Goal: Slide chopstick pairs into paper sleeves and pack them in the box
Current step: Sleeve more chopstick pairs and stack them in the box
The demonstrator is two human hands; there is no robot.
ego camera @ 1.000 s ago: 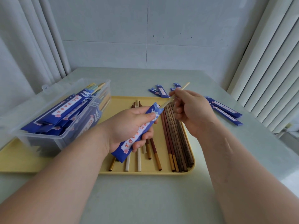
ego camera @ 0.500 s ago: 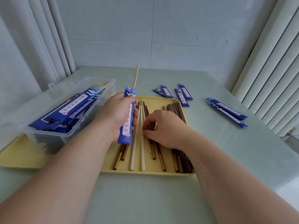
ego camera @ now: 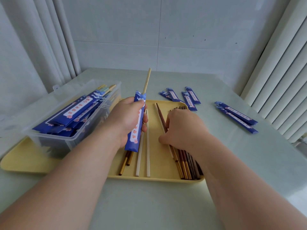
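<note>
- My left grip is wrapped round a blue sleeve, held upright-ish over the tray, just right of the box.
- The sleeve bears a white label with red characters, too blurred for me to read, pink flowers and a white wave pattern at its top.
- One pale chopstick sticks out of the sleeve's top, pointing far.
- My right grip lies on the brown chopsticks at the tray's right, fingers bent down onto them; I cannot tell whether it pinches one.
- Two white chopsticks lie between my grips; gold-tipped ones lie under the sleeve.
- The clear box, on the tray's left, holds filled sleeves with the same label.
- Flat sleeves lie on the bench past the tray, and two more to the right.
</note>
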